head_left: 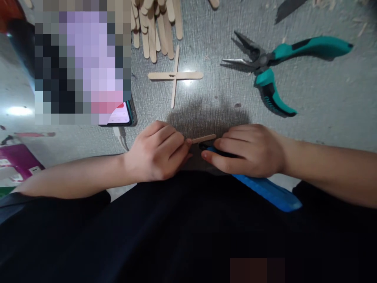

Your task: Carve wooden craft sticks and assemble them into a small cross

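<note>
My left hand (160, 151) is closed on one end of a thin wooden stick (204, 138), whose rounded far end points toward my other hand. A blue-handled cutter (271, 192) is gripped in my right hand (250, 151), its dark front end just below the stick. Whether the cutter touches the wood cannot be made out. Above my hands lies a cross of two wooden sticks (188, 75), with a small dark slot near the middle of the wider one.
Open pliers with teal handles (312, 48) lie at the upper right. Several loose sticks (151, 43) are piled at the top. At the left are a phone (120, 114) with a white cable (119, 135) and a purple packet (22, 159). A dark blade (288, 10) lies at the top right.
</note>
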Tool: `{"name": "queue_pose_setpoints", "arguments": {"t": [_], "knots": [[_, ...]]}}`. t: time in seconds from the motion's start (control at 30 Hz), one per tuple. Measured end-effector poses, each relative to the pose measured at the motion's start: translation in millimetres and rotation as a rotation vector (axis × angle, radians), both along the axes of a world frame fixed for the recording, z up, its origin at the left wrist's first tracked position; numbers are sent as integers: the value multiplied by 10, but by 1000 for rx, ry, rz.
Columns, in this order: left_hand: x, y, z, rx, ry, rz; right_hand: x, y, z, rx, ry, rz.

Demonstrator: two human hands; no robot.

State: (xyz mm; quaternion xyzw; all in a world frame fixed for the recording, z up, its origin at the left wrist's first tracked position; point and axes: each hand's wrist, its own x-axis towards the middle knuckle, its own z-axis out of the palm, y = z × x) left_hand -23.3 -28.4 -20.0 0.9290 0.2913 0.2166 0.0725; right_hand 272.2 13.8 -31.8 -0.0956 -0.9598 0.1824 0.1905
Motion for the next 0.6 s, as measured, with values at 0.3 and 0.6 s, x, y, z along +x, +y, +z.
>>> {"name": "queue_pose_setpoints", "arguments": {"t": [0.3,0.6], "knots": [[38,-124,40,-108,8,-21,-14,-3,5,5,2,-4],[31,-34,-23,-181,99,191,20,-35,20,-17,-68,-47]]}}
